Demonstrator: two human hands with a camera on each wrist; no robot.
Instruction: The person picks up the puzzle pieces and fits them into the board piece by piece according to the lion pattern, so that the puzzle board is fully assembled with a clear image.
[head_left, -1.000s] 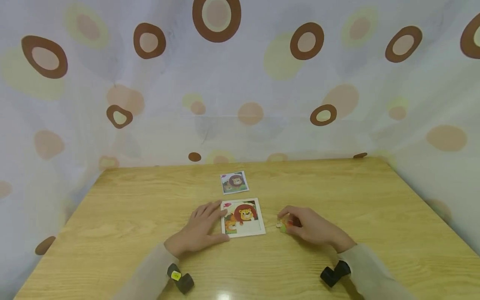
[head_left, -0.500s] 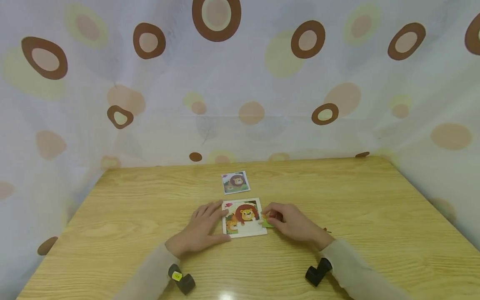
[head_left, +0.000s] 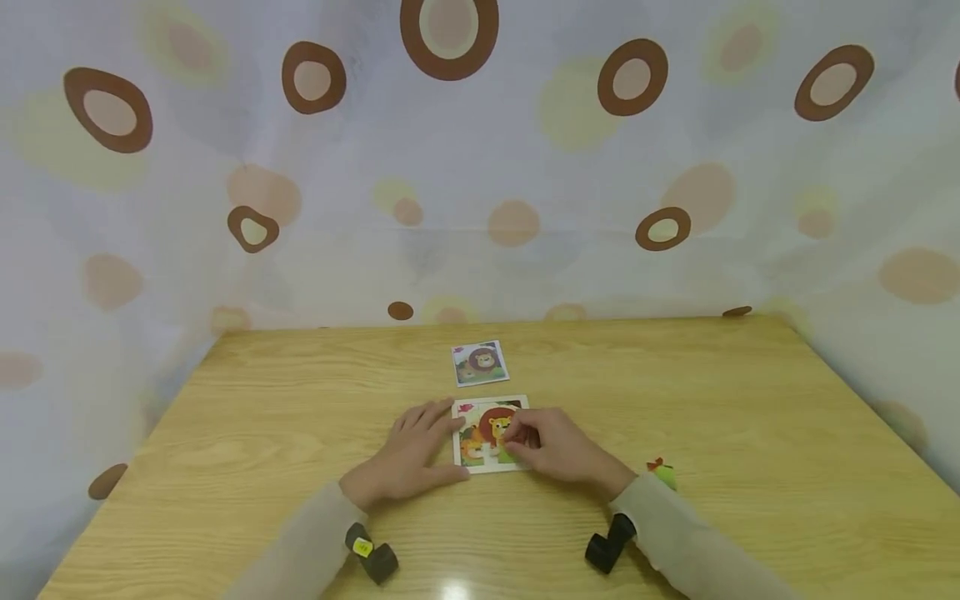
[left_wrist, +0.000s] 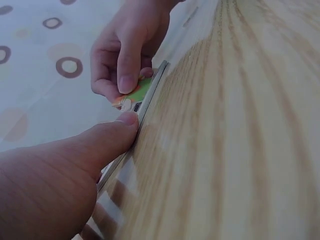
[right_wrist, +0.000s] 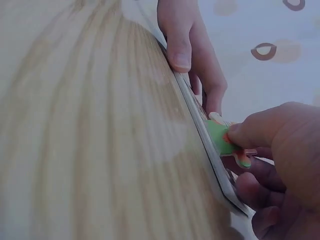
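A framed lion jigsaw puzzle (head_left: pixel 491 400) lies flat on the wooden table. My left hand (head_left: pixel 411 454) rests along its left side with the fingers extended, and the thumb touches the near edge of the frame. Over the right part of the puzzle, my right hand (head_left: pixel 564 448) pinches a green and orange puzzle piece (right_wrist: pixel 219 136) between thumb and fingers. The left wrist view shows this piece (left_wrist: pixel 139 93) tilted just above the tray rim. Whether it touches the tray bottom I cannot tell. Part of the lion picture is hidden by my right fingers.
A small lion picture card (head_left: pixel 480 364) lies behind the puzzle. Another green and red puzzle piece (head_left: pixel 663 473) is on the table beside my right forearm. A patterned curtain (head_left: pixel 510 275) hangs along the table's far edge.
My right hand has moved left with the puzzle piece, from the table beside the puzzle to above its right part. The loose piece by the forearm has come into view. My left hand stays put.
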